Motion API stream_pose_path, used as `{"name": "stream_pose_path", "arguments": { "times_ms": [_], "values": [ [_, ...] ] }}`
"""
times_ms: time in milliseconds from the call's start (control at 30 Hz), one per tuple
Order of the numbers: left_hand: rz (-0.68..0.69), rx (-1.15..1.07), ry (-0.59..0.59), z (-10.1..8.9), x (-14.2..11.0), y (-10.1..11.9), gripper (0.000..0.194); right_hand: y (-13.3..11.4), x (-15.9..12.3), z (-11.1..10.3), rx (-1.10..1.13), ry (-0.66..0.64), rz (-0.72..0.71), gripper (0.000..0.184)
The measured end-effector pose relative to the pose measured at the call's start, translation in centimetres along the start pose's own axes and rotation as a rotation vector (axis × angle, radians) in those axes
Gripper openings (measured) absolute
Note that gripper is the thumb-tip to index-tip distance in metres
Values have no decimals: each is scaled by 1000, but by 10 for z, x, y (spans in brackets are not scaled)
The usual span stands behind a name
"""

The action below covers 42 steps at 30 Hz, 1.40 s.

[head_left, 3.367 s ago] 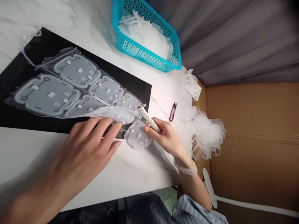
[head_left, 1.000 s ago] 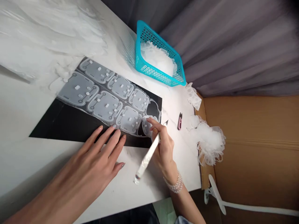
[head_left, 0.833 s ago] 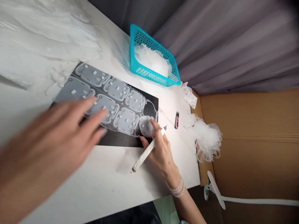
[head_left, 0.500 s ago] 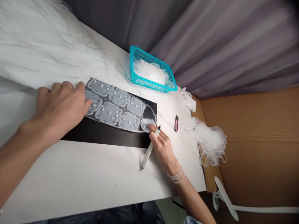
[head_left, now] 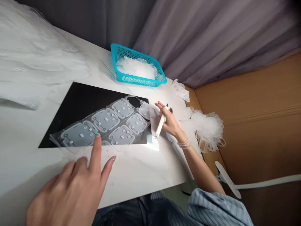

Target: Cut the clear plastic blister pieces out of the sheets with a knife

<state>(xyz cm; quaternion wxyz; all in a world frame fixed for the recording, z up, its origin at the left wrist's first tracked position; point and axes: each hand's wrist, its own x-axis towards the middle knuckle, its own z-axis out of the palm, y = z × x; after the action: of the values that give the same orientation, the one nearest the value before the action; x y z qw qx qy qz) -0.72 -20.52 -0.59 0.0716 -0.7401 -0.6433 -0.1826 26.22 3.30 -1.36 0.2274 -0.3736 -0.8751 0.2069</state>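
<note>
Two hands apart: my open left hand [head_left: 70, 191] puts one forefinger [head_left: 97, 147] on the clear moulded sheet [head_left: 105, 125], newly swung round on the black mat [head_left: 82, 100]; my right hand [head_left: 170, 121] pinches a white craft knife [head_left: 160, 125].

A turquoise plastic mesh basket [head_left: 138, 82] stands on a white marble-patterned tabletop [head_left: 145, 166], filled with translucent frilled trimmings [head_left: 135, 67]. Toward the table's right edge lie a small folded trimming piece [head_left: 181, 90] and a larger tangled heap of trimmings [head_left: 207, 128], against a brown cardboard panel [head_left: 249, 125]. A grey pleated curtain [head_left: 207, 40] hangs behind; a white plastic stand arm [head_left: 228, 185] lies lower right
</note>
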Motion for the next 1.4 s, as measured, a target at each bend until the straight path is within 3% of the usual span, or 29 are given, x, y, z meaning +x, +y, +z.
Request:
{"name": "stream_pose_path", "arguments": {
  "times_ms": [67, 167, 267, 367, 533, 733, 933, 1400],
  "values": [
    [61, 104, 9, 4, 18, 6, 58, -22, -15, 2, 147, 83, 157, 9],
    [307, -11, 10, 23, 47, 4, 44, -65, -27, 9, 375, 116, 322, 36],
    [405, -28, -49, 46, 58, -5, 49, -98, -26, 21, 376, 63, 300, 50],
    [468, -24, -76, 58, 57, -15, 50, -114, -19, 34, 320, 40, 250, 50],
    [516, -59, -86, 58, 61, -21, 52, -117, -10, 50, 338, 126, 262, 42],
    [425, -139, -130, 61, 58, -14, 58, -117, -13, 58, 293, 119, 206, 16],
    [450, -141, -72, 58, 55, -15, 63, -118, -20, 61, 211, 87, 144, 16],
    [476, -124, -116, 51, 57, -15, 64, -120, -20, 66, 3, 60, 7, 19]
  ]
}}
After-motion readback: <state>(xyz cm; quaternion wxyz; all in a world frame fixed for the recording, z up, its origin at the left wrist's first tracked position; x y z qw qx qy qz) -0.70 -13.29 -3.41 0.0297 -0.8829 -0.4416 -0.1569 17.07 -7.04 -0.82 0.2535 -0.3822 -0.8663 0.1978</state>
